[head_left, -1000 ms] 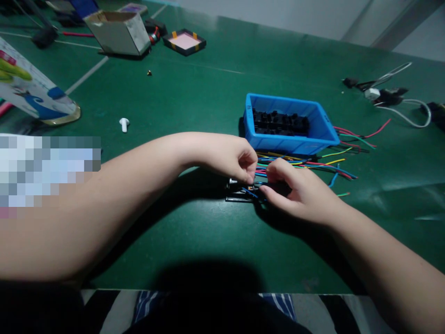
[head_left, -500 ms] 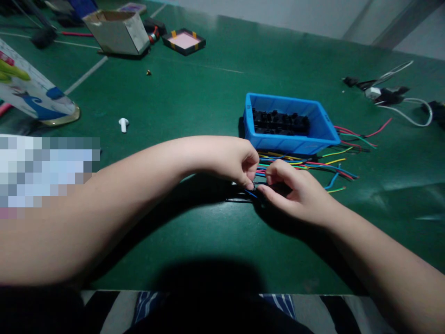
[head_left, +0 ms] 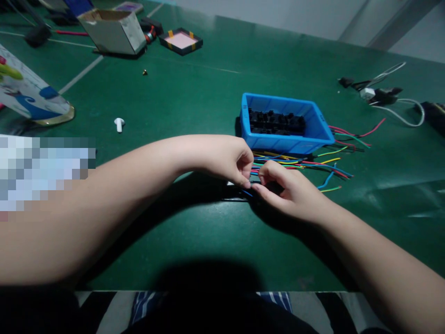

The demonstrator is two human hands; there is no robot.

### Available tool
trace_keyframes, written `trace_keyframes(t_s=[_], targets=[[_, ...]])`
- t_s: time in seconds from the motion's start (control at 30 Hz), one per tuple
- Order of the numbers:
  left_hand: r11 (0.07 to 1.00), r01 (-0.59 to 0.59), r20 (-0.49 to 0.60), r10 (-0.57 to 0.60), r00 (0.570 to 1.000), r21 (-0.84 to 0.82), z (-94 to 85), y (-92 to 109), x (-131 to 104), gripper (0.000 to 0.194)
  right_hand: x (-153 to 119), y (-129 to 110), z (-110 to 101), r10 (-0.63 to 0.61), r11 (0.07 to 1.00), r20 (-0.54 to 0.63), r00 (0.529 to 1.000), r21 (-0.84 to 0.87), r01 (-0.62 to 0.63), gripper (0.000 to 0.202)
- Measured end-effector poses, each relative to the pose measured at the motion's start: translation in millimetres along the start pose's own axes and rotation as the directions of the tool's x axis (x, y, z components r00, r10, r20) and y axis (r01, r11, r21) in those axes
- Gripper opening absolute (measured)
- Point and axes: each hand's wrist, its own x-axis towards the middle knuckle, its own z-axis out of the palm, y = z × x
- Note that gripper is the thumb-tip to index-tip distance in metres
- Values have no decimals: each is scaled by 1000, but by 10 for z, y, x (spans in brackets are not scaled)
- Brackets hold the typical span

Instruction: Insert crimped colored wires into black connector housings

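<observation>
My left hand (head_left: 236, 160) reaches in from the left with wrist bent, thumb and forefinger pinched. Close by on the right, my right hand (head_left: 290, 188) is closed in a pinch too, its fingertips almost touching the left ones. Between them runs a thin black wire (head_left: 255, 182), mostly covered by the fingers. Under the hands lies a flat dark piece with a thin black edge (head_left: 234, 200), a short blue strand on it. Just beyond the fingers, several coloured wires (head_left: 295, 162) are spread in front of a blue bin (head_left: 287, 144).
Inside the bin are black plastic parts (head_left: 274, 121). White cables with dark plugs (head_left: 382, 96) lie at the right. A white earbud (head_left: 119, 124), a printed cylinder (head_left: 38, 99), an open white box (head_left: 114, 35) and a small black tray (head_left: 181, 41) stand on the green table (head_left: 194, 232).
The view has shifted slightly, so everything sits a little further left. Both hands keep their pinch, with the fingertips slightly closer together.
</observation>
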Motion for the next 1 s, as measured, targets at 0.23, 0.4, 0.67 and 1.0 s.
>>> trace_keyframes(t_s=[0.23, 0.4, 0.67, 1.0], targets=[[999, 32, -2, -32, 1000, 4, 19, 18, 21, 20, -11, 15, 4, -24, 992, -44, 999, -126, 18, 8], [1000, 22, -2, -22, 1000, -1, 27, -7, 39, 19, -10, 5, -10, -29, 980, -74, 997, -197, 14, 8], [1000, 15, 4, -15, 1000, 7, 23, -5, 39, 18, 5, 18, -28, 30, 983, -51, 998, -179, -39, 24], [1000, 11, 7, -11, 1000, -2, 21, 0, 43, 16, 3, 47, -34, -11, 987, -28, 1000, -161, 6, 22]])
